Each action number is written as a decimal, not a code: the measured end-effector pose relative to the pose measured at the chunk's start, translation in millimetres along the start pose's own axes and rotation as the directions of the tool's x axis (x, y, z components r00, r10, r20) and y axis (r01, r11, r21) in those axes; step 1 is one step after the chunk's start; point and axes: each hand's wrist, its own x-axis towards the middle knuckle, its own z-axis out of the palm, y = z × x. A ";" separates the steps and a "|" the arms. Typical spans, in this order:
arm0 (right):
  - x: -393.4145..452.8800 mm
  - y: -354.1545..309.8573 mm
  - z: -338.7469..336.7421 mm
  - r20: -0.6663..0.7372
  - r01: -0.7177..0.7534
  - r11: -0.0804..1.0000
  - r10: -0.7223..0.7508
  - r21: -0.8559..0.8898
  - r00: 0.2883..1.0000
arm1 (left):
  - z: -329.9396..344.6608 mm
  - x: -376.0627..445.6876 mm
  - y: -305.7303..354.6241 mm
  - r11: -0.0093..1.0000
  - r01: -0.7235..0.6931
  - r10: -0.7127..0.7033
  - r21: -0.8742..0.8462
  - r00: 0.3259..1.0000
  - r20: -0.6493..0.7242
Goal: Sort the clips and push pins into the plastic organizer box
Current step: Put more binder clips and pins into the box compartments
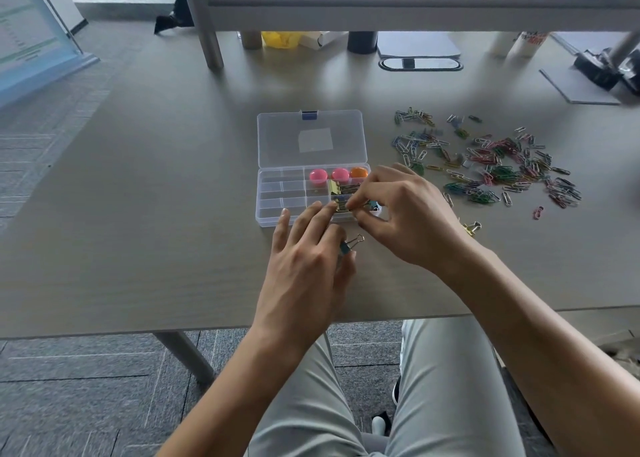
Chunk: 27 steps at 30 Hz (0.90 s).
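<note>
Here, right hand (405, 214) grip pinching gold binder clip (343, 207) over organizer box (277, 210); left hand (308, 259) clamped on blue binder clip (348, 245) (fingers extended)

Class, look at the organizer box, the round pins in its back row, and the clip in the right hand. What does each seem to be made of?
Organizer box: clear, glossy plastic; the table shows through it.
Round pins: translucent coloured plastic caps, likely; they shine.
Clip, pinched by the right hand: gold-toned metal, apparently; it glints.

Paper clips (491, 160) right of organizer box (277, 210)
</note>
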 end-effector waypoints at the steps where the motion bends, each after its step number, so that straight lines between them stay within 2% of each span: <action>1: -1.2 0.2 0.5 0.001 -0.006 1.000 0.006 0.011 1.000 | 0.1 0.0 -0.4 1.000 0.005 -0.005 -0.009 1.000 -0.007; 6: -9.3 1.1 3.0 -0.074 -0.049 0.997 0.053 0.054 0.996 | -5.6 3.9 -4.8 0.997 0.074 -0.078 -0.035 0.989 -0.123; 12: -34.6 3.7 3.2 -0.245 -0.194 0.972 0.221 0.129 0.944 | -18.4 29.5 -19.8 0.985 0.158 -0.144 0.072 0.976 -0.164; 19: -52.1 5.8 -0.8 -0.259 -0.233 0.960 0.267 0.153 0.928 | -14.3 50.0 -19.4 0.971 0.190 -0.175 0.147 0.978 -0.109; 23: -55.9 6.9 -2.2 -0.267 -0.233 0.958 0.272 0.168 0.925 | -13.6 51.1 -16.8 0.967 0.218 -0.202 0.133 0.972 -0.121; 27: -58.3 7.3 -1.3 -0.270 -0.240 0.953 0.285 0.186 0.920 | -12.2 37.8 -11.6 0.977 0.185 -0.168 0.111 0.975 -0.144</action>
